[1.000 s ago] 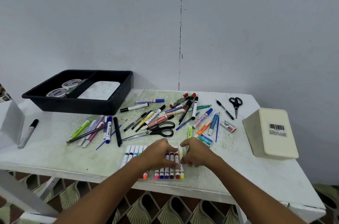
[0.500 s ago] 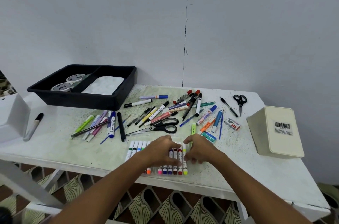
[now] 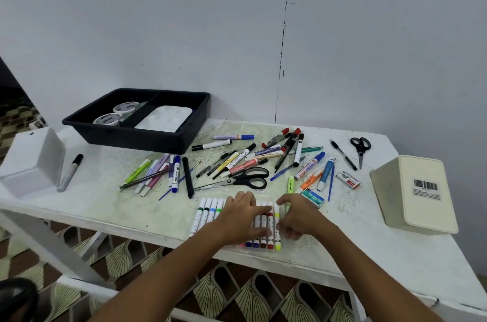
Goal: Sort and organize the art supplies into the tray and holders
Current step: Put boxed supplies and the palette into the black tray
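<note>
— Where were the hands?
— Both were at the near edge of the desk [image 3: 79, 205], over a row of white markers [image 3: 210, 212] in a clear sleeve. The left hand [image 3: 241, 216] lay flat across the middle of the row, fingers fairly straight and pressing on the barrels. The right hand [image 3: 297, 216] sat at the row's right end, fingers curled, its fingertips touching the yellow-capped marker [image 3: 277, 227]; whether it actually pinched it, I couldn't tell.
— And the rest of the supplies?
— Scattered just beyond the hands: a loose heap of pens and markers [image 3: 237, 161], with large black scissors [image 3: 245, 179] just beyond the left hand. A small pair of scissors [image 3: 360, 147] lay well to the right, near a cream holder [image 3: 419, 198] tipped on its side.
— The tray?
— The black tray [image 3: 147, 137] stood at the back left, well apart from the hands, with tape rolls [image 3: 116, 115] in its left compartment and a white palette [image 3: 166, 118] in its right. A white holder [image 3: 34, 163] lay at the far left.
</note>
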`<action>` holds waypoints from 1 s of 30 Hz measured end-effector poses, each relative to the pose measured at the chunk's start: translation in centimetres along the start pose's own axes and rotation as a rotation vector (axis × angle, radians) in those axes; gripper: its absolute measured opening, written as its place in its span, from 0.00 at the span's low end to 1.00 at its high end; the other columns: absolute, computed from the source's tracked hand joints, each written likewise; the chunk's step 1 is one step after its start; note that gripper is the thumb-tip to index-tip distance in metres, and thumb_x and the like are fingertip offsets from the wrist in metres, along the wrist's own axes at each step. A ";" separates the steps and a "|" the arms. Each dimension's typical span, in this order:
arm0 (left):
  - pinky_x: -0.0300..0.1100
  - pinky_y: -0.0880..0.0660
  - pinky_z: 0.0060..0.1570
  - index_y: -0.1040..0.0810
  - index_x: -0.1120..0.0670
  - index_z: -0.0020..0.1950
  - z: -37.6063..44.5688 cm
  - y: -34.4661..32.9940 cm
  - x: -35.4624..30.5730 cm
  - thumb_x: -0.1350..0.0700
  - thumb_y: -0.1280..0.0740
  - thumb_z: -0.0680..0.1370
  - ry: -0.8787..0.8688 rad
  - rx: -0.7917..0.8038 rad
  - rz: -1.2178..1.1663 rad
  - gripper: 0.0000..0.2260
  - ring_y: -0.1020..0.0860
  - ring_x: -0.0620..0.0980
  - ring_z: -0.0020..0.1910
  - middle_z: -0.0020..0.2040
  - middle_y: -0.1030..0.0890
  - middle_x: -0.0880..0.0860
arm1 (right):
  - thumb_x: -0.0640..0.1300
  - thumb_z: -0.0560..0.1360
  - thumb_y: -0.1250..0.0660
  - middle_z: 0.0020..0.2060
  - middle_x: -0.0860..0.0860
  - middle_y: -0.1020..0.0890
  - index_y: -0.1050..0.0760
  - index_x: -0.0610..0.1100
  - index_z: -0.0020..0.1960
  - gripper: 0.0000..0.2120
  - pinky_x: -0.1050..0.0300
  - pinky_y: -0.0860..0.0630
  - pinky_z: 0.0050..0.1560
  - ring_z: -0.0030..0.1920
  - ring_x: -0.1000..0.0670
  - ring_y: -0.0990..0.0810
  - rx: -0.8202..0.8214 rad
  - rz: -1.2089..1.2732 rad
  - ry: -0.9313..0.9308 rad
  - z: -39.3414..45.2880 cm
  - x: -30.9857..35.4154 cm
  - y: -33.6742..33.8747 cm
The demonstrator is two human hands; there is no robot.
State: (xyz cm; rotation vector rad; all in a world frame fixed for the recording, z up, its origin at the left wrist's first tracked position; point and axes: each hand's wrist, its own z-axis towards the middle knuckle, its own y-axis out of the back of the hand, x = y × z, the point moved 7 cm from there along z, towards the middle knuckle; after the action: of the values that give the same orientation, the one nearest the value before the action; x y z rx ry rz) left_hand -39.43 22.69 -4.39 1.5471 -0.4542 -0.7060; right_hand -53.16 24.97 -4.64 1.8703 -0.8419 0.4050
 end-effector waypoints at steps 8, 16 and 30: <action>0.47 0.32 0.57 0.26 0.50 0.66 -4.2 2.2 3.6 0.41 0.39 0.77 0.158 -0.333 -0.083 0.21 0.29 0.49 0.57 0.57 0.24 0.49 | 0.33 0.72 0.28 0.39 0.44 0.19 0.33 0.47 0.66 0.27 0.59 0.19 0.30 0.30 0.51 0.18 0.039 0.059 -0.026 -0.5 0.4 0.2; 0.48 0.28 0.44 0.24 0.57 0.63 -10.4 3.2 11.3 0.34 0.45 0.72 0.467 -0.432 -0.055 0.32 0.22 0.55 0.45 0.41 0.17 0.53 | 0.29 0.69 0.27 0.36 0.40 0.17 0.32 0.46 0.62 0.27 0.51 0.17 0.34 0.30 0.46 0.17 0.030 0.094 -0.060 -0.1 0.3 0.1; 0.41 0.23 0.45 0.30 0.55 0.71 -10.5 5.9 10.5 0.42 0.31 0.74 0.376 -0.645 -0.470 0.30 0.20 0.46 0.46 0.56 0.18 0.52 | 0.27 0.68 0.28 0.34 0.38 0.17 0.33 0.43 0.60 0.27 0.49 0.18 0.32 0.28 0.43 0.18 -0.038 0.229 -0.066 -1.2 0.8 -1.5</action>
State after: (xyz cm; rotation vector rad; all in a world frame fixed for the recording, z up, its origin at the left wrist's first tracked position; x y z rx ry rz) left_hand -23.96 22.86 -0.38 1.1248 0.4077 -0.7928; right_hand -51.40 26.11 -4.65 1.7657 -1.1066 0.4668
